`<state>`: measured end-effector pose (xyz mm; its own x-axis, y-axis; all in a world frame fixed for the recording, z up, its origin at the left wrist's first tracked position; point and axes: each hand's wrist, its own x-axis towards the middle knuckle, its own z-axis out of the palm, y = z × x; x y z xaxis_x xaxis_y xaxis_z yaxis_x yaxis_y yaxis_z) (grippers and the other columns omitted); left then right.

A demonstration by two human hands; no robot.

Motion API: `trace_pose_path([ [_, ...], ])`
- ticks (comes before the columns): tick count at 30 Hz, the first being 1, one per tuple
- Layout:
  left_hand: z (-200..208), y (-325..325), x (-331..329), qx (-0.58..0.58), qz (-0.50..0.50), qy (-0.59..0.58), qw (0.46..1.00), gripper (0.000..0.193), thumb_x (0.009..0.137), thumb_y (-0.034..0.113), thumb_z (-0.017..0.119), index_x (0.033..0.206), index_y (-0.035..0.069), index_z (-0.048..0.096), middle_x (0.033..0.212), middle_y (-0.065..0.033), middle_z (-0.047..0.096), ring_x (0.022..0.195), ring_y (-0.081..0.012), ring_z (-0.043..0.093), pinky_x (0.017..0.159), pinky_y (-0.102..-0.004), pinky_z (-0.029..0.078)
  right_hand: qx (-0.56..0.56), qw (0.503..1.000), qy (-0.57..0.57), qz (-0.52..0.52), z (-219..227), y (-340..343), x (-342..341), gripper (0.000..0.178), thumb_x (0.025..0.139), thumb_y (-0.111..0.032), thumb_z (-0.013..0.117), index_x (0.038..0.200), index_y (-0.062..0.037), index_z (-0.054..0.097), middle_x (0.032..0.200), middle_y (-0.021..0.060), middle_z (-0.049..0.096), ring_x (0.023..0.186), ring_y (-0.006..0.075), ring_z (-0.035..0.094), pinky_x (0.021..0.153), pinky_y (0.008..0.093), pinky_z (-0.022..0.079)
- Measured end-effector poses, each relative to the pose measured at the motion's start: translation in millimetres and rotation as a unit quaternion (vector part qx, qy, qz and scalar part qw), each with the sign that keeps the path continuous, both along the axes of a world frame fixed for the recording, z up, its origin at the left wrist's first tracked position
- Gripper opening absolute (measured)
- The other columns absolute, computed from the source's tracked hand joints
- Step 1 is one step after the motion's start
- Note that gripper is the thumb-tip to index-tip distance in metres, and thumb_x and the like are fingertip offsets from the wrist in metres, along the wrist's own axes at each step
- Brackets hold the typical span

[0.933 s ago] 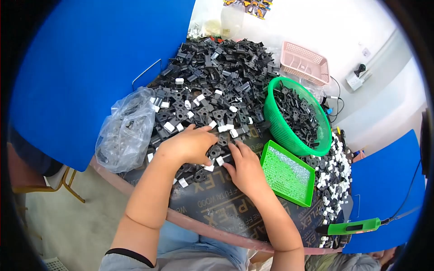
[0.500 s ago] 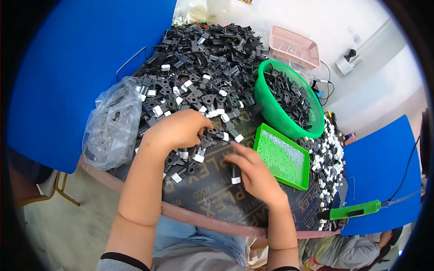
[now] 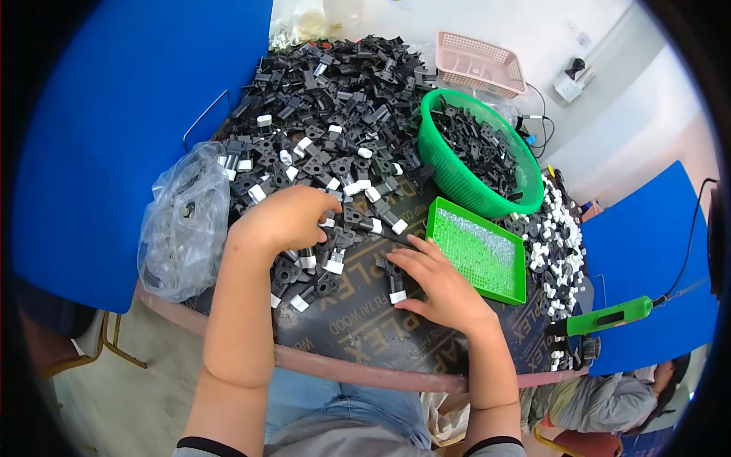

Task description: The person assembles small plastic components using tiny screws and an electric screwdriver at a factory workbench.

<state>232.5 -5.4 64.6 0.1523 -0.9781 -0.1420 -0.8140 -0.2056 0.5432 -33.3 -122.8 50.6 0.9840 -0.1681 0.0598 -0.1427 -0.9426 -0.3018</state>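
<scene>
My left hand (image 3: pixel 289 217) reaches into the near edge of a heap of black plastic parts (image 3: pixel 343 99). Its fingers curl downward beside a white-capped part (image 3: pixel 327 223); whatever sits between the fingertips is hidden. Several parts in this area carry white end caps. On the dark tabletop, apart from the heap, a single black part with a white cap (image 3: pixel 397 286) lies next to my right hand (image 3: pixel 445 286). The right fingers are spread around that part, thumb close to its white end, without closing on it.
A green tray (image 3: pixel 520 286) of small shiny pieces stands right of my right hand, below a green basket (image 3: pixel 434 152) of black parts. White pieces (image 3: pixel 560 251) and a green electric screwdriver (image 3: pixel 609 314) are far right. A clear plastic bag (image 3: pixel 183 221) lies left.
My right hand's fingers have spread, and more of the single white-capped part beside them shows. My left hand stays over the heap's near edge with fingers curled. The view has shifted slightly.
</scene>
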Motion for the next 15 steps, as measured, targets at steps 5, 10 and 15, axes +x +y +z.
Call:
trace_pose_path([
  [5, -10, -1, 0, 0.005, -0.014, 0.028, 1.000, 0.043, 0.077, 0.005, 0.076, 0.119, 0.005, 0.066, 0.101, -0.0122, 0.071, 0.093, -0.0295, 0.067, 0.081, -0.0390, 0.053, 0.050, 0.999, 0.019, 0.009, 11, 4, -9, 0.073, 0.070, -0.017, 0.083, 0.135, -0.0062, 0.052, 0.136, 0.0128, 0.056, 0.138, 0.0371, 0.040, 0.116, 0.0493, 0.032],
  [10, -4, 0, 2, 0.001, 0.004, 0.032, 0.999, 0.031, 0.075, 0.008, 0.079, 0.105, 0.004, 0.071, 0.095, -0.0112, 0.072, 0.087, -0.0281, 0.068, 0.075, -0.0386, 0.053, 0.061, 0.995, 0.075, 0.031, 28, 16, -18, 0.073, 0.068, -0.016, 0.084, 0.133, -0.0044, 0.053, 0.131, 0.0126, 0.058, 0.137, 0.0378, 0.041, 0.117, 0.0479, 0.032],
  [15, 12, -1, -7, 0.041, -0.057, 0.046, 0.996, 0.028, 0.076, 0.011, 0.078, 0.103, 0.005, 0.072, 0.086, -0.0094, 0.073, 0.080, -0.0239, 0.070, 0.070, -0.0357, 0.053, -0.013, 0.995, 0.099, -0.023, 34, 37, -35, 0.070, 0.060, -0.018, 0.087, 0.121, -0.0044, 0.057, 0.116, 0.0153, 0.061, 0.130, 0.0377, 0.047, 0.113, 0.0478, 0.036],
])
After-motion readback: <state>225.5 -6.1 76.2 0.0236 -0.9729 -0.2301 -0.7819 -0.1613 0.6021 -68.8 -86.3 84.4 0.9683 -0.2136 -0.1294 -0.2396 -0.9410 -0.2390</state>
